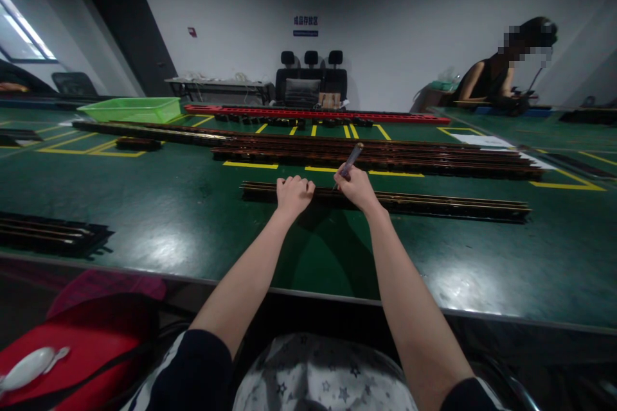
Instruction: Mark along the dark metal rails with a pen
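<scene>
A long dark rail with copper-coloured strips (434, 204) lies across the green table in front of me. My left hand (294, 194) is closed, its fingers curled over the near edge of the rail. My right hand (355, 185) grips a screwdriver with a translucent purplish handle (351, 159), held like a pen with the tip down on the rail just right of my left hand.
Several more long rails (376, 153) lie stacked behind, inside yellow floor-tape marks. A red rail (313, 114) and a green bin (132, 109) stand farther back. Another dark rail (48, 232) lies at the near left. A person sits at the far right (501, 74). A red bag (81, 340) is by my left leg.
</scene>
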Demonstrator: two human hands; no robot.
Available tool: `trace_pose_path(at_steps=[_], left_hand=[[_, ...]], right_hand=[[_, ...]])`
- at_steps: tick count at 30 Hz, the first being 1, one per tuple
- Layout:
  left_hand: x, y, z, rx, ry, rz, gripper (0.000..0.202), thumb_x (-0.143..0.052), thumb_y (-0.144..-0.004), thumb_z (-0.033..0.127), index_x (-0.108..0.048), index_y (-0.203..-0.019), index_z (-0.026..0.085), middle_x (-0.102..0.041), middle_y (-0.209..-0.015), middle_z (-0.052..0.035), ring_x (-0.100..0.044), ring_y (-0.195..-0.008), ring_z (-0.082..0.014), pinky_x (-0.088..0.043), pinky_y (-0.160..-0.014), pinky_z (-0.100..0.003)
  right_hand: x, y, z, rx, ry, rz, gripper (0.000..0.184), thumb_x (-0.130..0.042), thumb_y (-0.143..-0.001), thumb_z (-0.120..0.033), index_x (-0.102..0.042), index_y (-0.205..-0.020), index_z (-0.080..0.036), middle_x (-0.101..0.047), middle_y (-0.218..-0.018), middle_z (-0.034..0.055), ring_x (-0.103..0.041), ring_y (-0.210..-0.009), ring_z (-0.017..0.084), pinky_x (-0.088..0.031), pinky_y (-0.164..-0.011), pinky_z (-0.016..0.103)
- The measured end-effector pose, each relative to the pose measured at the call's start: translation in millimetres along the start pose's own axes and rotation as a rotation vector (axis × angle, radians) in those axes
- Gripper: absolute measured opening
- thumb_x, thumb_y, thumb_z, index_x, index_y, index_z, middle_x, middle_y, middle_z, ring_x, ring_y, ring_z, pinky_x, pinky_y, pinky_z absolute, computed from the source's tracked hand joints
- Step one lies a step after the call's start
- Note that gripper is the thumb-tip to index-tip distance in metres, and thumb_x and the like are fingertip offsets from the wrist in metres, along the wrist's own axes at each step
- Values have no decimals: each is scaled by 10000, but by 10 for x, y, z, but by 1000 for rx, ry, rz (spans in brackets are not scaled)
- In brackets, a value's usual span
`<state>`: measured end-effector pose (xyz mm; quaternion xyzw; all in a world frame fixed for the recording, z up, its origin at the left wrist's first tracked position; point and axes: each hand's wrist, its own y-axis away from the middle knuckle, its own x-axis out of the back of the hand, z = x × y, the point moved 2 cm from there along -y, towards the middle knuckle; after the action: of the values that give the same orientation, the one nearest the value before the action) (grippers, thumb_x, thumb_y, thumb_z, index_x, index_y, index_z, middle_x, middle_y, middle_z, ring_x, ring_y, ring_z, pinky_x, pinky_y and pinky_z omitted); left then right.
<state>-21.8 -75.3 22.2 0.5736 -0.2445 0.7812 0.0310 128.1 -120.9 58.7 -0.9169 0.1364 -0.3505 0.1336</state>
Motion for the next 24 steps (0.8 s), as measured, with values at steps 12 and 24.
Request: trace_pose_path(at_steps=[12, 24], left_hand=[[17, -7, -1, 9, -7, -8, 457, -265, -906, 329, -648, -746, 136, -674, -911, -121, -588, -822, -215, -367, -854, -413], [80, -32, -133, 124, -28, 11, 458, -281, -892, 320, -681, -744, 154, -697, -924, -131, -603, -849, -242, -330, -926, -466]], right_hand=[[-18, -17, 28, 16, 10, 2, 62, -514, -817, -159, -534, -758, -167, -608, -687, 48, -590, -663, 183, -432, -660, 277], [-120, 5, -40, 38, -139, -65, 83, -512, -823, -171, -534, -743, -164, -603, -660, 21, -597, -623, 152, -472, -654, 283]])
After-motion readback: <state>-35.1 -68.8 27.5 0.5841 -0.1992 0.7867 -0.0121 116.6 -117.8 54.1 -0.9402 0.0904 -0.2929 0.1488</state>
